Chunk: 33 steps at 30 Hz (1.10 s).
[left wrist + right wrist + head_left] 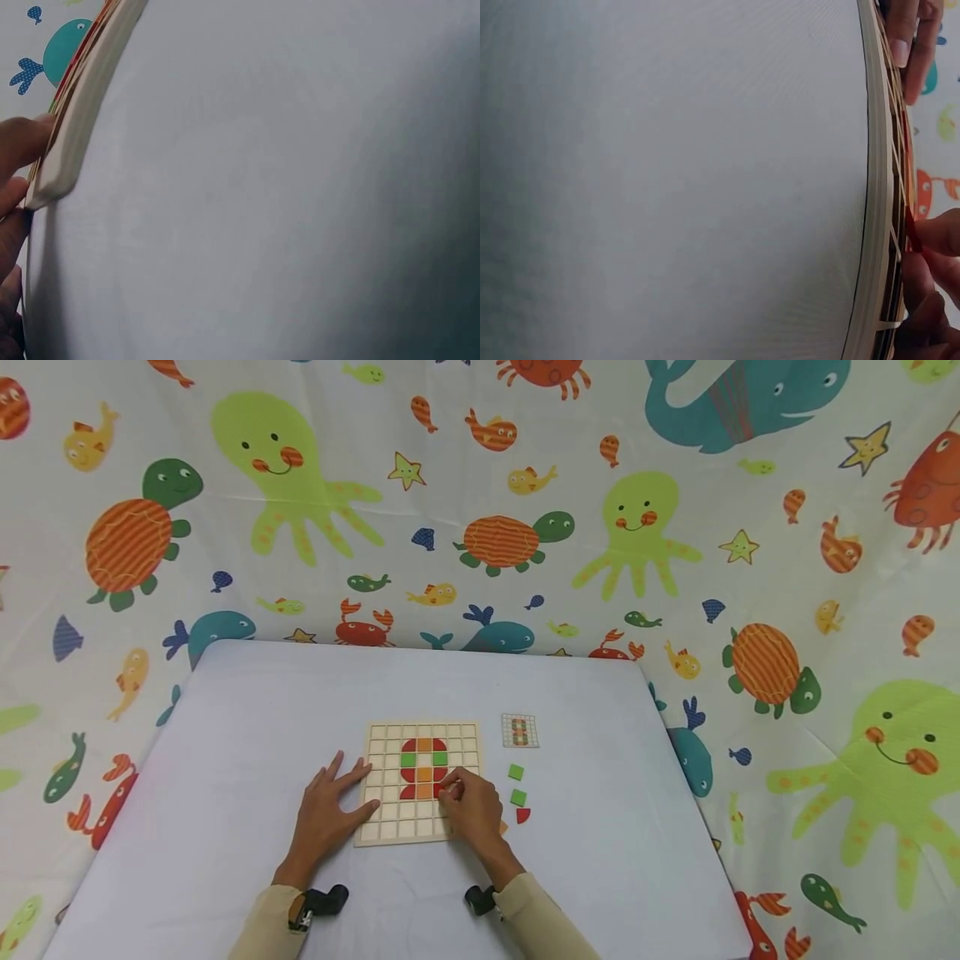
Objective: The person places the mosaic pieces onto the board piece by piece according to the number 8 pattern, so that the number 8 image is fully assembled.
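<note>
Right hand pinched a red piece at the grid board's coloured pattern

The wooden grid board (378, 833) lay flat on the white table (615, 860), well inside the table's edges. White surface stretched from the board's far edge to the table's far edge, and a broad stretch ran along either side, the one on the right partly taken up by loose pieces.

The left hand (326, 806) was at the board's left edge, fingers spread and fairly straight, thumb and fingertips touching the rim; it had hold of nothing between them.

The right hand (474, 810) reached over the board's right part, thumb and finger closed in a pinch on a red piece (913, 232), beside the lowest row of coloured tiles (424, 774). Those tiles, red, orange and green, formed an upright figure within the board, with bare cells between it and the left edge.

Just beyond the board's right edge, toward the far corner, lay a small patterned card (520, 732). Nearer, in a loose line right of the board, were two green squares (518, 797) and a red rounded piece (523, 815). An orange piece (503, 827), partly hidden by the right hand, lay closer to the board.
</note>
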Each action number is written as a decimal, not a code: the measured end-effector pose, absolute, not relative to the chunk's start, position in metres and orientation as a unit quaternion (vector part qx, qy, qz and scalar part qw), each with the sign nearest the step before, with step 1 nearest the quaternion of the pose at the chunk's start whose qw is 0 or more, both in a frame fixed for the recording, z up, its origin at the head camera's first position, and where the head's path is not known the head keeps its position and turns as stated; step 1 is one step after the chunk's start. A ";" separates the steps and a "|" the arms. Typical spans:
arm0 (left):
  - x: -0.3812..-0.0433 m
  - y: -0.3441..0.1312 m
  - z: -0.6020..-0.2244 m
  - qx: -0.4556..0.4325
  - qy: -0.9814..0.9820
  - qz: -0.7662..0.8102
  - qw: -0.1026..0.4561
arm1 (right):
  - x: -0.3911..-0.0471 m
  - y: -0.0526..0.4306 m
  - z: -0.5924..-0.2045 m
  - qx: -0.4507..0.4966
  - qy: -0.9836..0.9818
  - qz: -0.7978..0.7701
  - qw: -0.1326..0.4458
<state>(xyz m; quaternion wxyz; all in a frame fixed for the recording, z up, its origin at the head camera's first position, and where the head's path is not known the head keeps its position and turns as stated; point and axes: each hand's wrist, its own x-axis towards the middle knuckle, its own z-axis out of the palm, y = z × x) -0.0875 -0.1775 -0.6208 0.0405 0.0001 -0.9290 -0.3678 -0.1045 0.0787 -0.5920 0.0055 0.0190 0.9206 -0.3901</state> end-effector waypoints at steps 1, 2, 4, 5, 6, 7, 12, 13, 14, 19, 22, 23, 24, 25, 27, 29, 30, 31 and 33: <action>-0.087 -0.177 -0.621 0.000 -0.929 -0.369 0.042 | -0.105 0.078 -0.592 0.017 0.923 -0.385 0.004; -0.087 -0.177 -0.621 -0.001 -0.928 -0.370 0.043 | -0.105 0.078 -0.591 0.015 0.924 -0.382 0.003; -0.087 -0.177 -0.621 0.000 -0.927 -0.372 0.043 | -0.105 0.077 -0.589 0.013 0.929 -0.371 0.001; -0.087 -0.177 -0.621 -0.001 -0.927 -0.372 0.043 | -0.105 0.077 -0.589 0.012 0.930 -0.366 0.001; -0.087 -0.177 -0.621 -0.001 -0.928 -0.371 0.042 | -0.105 0.077 -0.588 0.011 0.932 -0.362 0.003; -0.087 -0.177 -0.622 0.000 -0.928 -0.371 0.042 | -0.105 0.078 -0.588 0.009 0.933 -0.359 0.005; -0.087 -0.177 -0.623 -0.002 -0.929 -0.368 0.043 | -0.106 0.080 -0.586 0.006 0.933 -0.359 0.031; -0.087 -0.177 -0.623 -0.002 -0.928 -0.369 0.044 | -0.107 0.081 -0.586 0.005 0.932 -0.360 0.036; -0.087 -0.177 -0.623 -0.003 -0.928 -0.369 0.046 | -0.107 0.082 -0.586 0.005 0.931 -0.362 0.041; -0.088 -0.177 -0.625 -0.006 -0.930 -0.364 0.053 | -0.108 0.089 -0.584 0.000 0.922 -0.384 0.049; -0.088 -0.178 -0.625 -0.006 -0.930 -0.363 0.054 | -0.109 0.099 -0.584 0.004 0.914 -0.403 0.046; -0.088 -0.178 -0.625 -0.006 -0.930 -0.363 0.053 | -0.109 0.104 -0.583 0.007 0.911 -0.410 0.042; -0.088 -0.178 -0.625 -0.005 -0.930 -0.365 0.052 | -0.110 0.110 -0.583 0.011 0.908 -0.417 0.032; -0.088 -0.178 -0.624 -0.005 -0.929 -0.366 0.051 | -0.112 0.116 -0.583 0.016 0.907 -0.420 0.022; -0.087 -0.178 -0.624 -0.006 -0.928 -0.368 0.052 | -0.115 0.131 -0.584 0.027 0.904 -0.427 0.003; -0.087 -0.178 -0.624 -0.008 -0.927 -0.371 0.056 | -0.118 0.146 -0.585 0.040 0.905 -0.424 -0.015; -0.087 -0.178 -0.624 -0.010 -0.927 -0.371 0.059 | -0.120 0.154 -0.586 0.055 0.907 -0.417 -0.021; -0.087 -0.178 -0.624 -0.012 -0.926 -0.371 0.062 | -0.121 0.161 -0.587 0.068 0.910 -0.409 -0.022; -0.088 -0.178 -0.624 -0.016 -0.925 -0.373 0.068 | -0.124 0.174 -0.589 0.099 0.914 -0.392 -0.022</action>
